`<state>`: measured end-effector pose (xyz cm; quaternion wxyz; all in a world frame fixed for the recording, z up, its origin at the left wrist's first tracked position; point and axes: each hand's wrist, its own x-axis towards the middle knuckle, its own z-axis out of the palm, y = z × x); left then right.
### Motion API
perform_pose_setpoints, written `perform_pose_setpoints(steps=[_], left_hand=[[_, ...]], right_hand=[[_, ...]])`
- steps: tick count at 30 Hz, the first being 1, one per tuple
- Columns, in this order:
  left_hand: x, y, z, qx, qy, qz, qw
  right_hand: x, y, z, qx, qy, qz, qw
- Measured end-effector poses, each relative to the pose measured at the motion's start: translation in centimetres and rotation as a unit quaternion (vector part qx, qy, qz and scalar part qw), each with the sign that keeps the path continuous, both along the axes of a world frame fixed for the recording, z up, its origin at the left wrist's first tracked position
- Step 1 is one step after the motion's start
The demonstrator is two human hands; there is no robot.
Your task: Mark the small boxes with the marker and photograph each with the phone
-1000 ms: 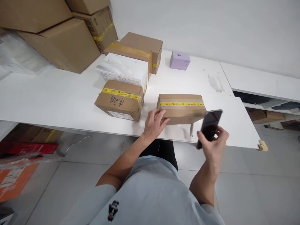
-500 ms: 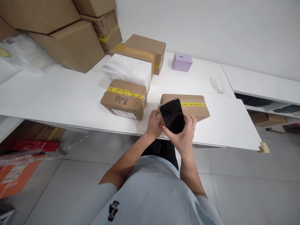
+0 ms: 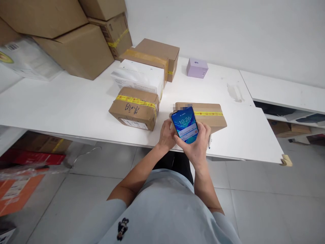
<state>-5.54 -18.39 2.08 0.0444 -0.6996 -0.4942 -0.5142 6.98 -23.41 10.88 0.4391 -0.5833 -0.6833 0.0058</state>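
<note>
Pinching phone (image 3: 185,124) by its sides: right hand (image 3: 196,146) grip; left hand (image 3: 167,136) grip, can't tell. Likely stiff, slick, fragile; hold edges.

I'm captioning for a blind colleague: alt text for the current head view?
A person's right hand holds a lit phone showing 10:26, the left hand close beside it. Beyond, a taped cardboard box sits on a white table.

Open tabletop (image 3: 246,134) right of plain carton (image 3: 212,120), phone (image 3: 185,124) before its left end, lettered carton (image 3: 134,109) blocking leftward
</note>
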Motion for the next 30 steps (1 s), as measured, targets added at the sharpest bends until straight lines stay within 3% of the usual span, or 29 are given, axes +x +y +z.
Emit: perform_pose_setpoints(steps=[12,17,25,30], left_hand=[[-0.34,-0.41,0.29,-0.072,-0.009,-0.006,0.997],[-0.32,-0.36,0.6,-0.069,-0.006,0.001,0.998],[-0.26,-0.39,-0.09,-0.045,0.018,-0.006,0.999],[-0.12,-0.5,0.58,-0.042,0.034,-0.017,0.998]], right_hand=[[-0.04,0.13,0.3,-0.016,0.028,0.007,0.999],[-0.02,0.08,0.3,-0.01,0.029,0.013,0.999],[-0.01,0.3,-0.17,-0.009,0.034,0.016,0.999],[0.35,0.08,-0.15,-0.025,0.044,-0.004,0.999]])
